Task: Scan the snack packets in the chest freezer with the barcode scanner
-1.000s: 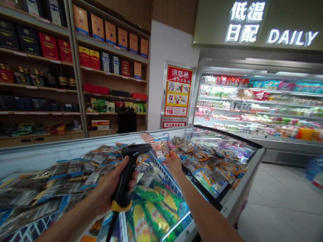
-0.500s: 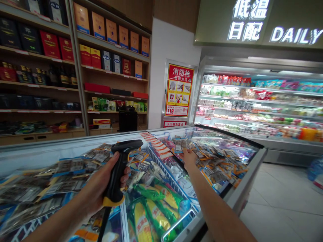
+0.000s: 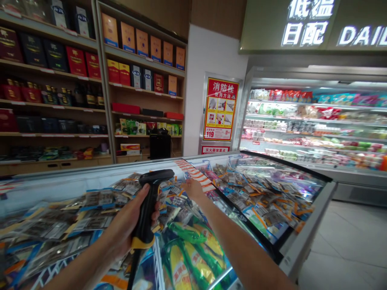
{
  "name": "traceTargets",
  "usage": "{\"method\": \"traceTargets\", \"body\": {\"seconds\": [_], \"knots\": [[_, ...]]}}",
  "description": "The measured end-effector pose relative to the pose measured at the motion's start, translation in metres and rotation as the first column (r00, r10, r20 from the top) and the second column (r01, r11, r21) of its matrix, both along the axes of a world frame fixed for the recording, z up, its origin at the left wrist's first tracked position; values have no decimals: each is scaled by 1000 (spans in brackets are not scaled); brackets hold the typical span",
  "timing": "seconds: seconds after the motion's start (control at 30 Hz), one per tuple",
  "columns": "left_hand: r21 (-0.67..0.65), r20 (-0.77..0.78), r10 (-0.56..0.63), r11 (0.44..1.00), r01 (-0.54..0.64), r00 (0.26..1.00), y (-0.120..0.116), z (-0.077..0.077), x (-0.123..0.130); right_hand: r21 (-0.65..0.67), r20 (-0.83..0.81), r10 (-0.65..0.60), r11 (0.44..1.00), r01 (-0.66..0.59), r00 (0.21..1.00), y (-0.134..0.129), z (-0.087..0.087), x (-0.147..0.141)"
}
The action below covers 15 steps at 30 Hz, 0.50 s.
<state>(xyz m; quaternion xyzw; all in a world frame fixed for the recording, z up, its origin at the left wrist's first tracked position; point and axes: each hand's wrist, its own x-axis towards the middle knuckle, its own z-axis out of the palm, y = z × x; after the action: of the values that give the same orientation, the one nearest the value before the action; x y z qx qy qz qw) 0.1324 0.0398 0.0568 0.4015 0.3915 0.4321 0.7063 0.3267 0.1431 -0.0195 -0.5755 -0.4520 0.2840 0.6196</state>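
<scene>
My left hand (image 3: 137, 215) is wrapped round the grip of a black and yellow handheld barcode scanner (image 3: 148, 209), its head pointing right and its cord hanging down. The scanner is over an open chest freezer (image 3: 142, 161) filled with flat packets (image 3: 96, 199). My right hand (image 3: 193, 189) reaches across the freezer beside the orange-and-white striped strip (image 3: 198, 175), above the small packets. Its fingers look drawn together, and I cannot make out what is in them. Under my right forearm lie green and yellow bags of corn (image 3: 187, 257).
A glass lid with a dark frame (image 3: 242, 217) covers the freezer's right part, with more packets below. Shelves of boxed bottles (image 3: 142, 44) stand behind on the left. A red fire-hydrant notice (image 3: 222, 108) is on the wall; a lit chiller (image 3: 317, 121) stands at the right.
My right hand has moved left, from above the packets on the right to beside the striped strip. The view has turned slightly left. My left hand still holds the scanner.
</scene>
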Motion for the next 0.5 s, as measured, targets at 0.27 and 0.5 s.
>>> {"method": "traceTargets", "body": {"seconds": [0.27,0.5], "knots": [[-16,-16,-23,1000,23,1000,3,-1,3,-149,190,32,989,-3,981,5,0,3],[-34,19,-113,993,114,993,-7,-1,12,-98,-19,-20,995,18,1000,-38,-2,54]]}}
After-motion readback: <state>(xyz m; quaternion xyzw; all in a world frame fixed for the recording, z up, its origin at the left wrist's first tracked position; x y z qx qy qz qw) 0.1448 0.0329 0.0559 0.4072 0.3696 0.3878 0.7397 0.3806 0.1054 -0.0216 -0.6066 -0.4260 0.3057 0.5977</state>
